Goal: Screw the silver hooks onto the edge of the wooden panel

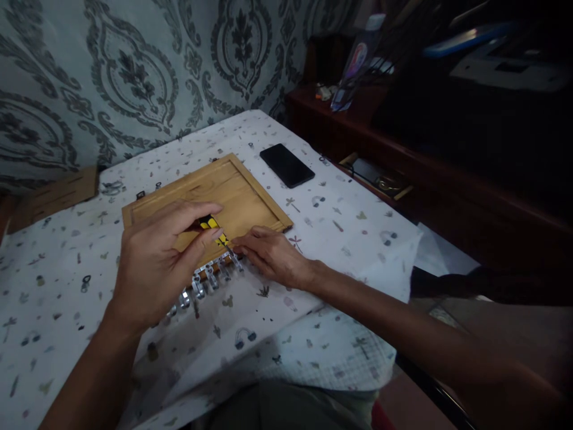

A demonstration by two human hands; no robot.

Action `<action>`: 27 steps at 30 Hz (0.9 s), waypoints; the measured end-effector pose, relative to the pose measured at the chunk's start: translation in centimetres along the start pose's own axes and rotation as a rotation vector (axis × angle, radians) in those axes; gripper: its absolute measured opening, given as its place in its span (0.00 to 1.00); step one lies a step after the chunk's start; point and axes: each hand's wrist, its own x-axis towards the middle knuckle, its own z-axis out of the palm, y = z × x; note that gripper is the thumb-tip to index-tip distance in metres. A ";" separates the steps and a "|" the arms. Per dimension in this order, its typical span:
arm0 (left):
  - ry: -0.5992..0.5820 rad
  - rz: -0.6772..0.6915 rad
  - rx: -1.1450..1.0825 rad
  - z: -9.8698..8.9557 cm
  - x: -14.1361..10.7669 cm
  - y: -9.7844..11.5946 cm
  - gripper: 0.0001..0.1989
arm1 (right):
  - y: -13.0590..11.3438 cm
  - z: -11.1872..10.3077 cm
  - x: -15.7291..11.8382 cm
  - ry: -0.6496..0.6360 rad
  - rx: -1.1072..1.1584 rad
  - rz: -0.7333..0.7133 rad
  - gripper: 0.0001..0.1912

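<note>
My left hand (156,257) grips a small screwdriver (209,223) by its yellow and black handle, between thumb and fingers. The shaft slants down toward the near right corner of a framed wooden board (210,185) lying on the table. Along the board's near edge runs a row of shiny metal hooks (197,285). My right hand (273,254) is closed at the last hook, its fingertips pinched beside the screwdriver's tip. Whatever those fingertips hold is too small to make out.
A black phone (287,165) lies behind the board on the patterned tablecloth (349,239). Brown cardboard (58,197) is at the left, by the papered wall. On the right stands a dark red desk (358,131) with a bottle (356,65) and a partly open drawer (380,179).
</note>
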 end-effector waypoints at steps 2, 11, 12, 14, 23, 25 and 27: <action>-0.017 -0.020 -0.014 0.0 -0.1 -0.1 0.12 | 0.0 -0.1 0.0 0.006 0.006 -0.012 0.21; 0.048 -0.113 -0.013 -0.5 -0.1 0.4 0.12 | 0.0 -0.1 0.0 -0.026 0.039 0.029 0.19; 0.055 -0.112 -0.003 -0.5 -0.1 0.4 0.12 | 0.0 -0.1 0.0 -0.030 0.034 0.030 0.19; 0.056 -0.095 0.005 -0.4 -0.1 0.4 0.11 | 0.0 0.0 0.0 -0.032 0.023 0.027 0.19; 0.041 -0.082 -0.001 -0.1 -0.1 0.3 0.11 | -0.2 -0.2 0.1 -0.043 0.035 0.055 0.19; 0.042 -0.078 0.001 0.0 -0.1 0.3 0.11 | -0.2 -0.2 0.1 -0.044 0.029 0.059 0.19; 0.041 -0.071 0.009 0.0 0.0 0.3 0.10 | -0.3 -0.2 0.1 -0.037 0.026 0.051 0.19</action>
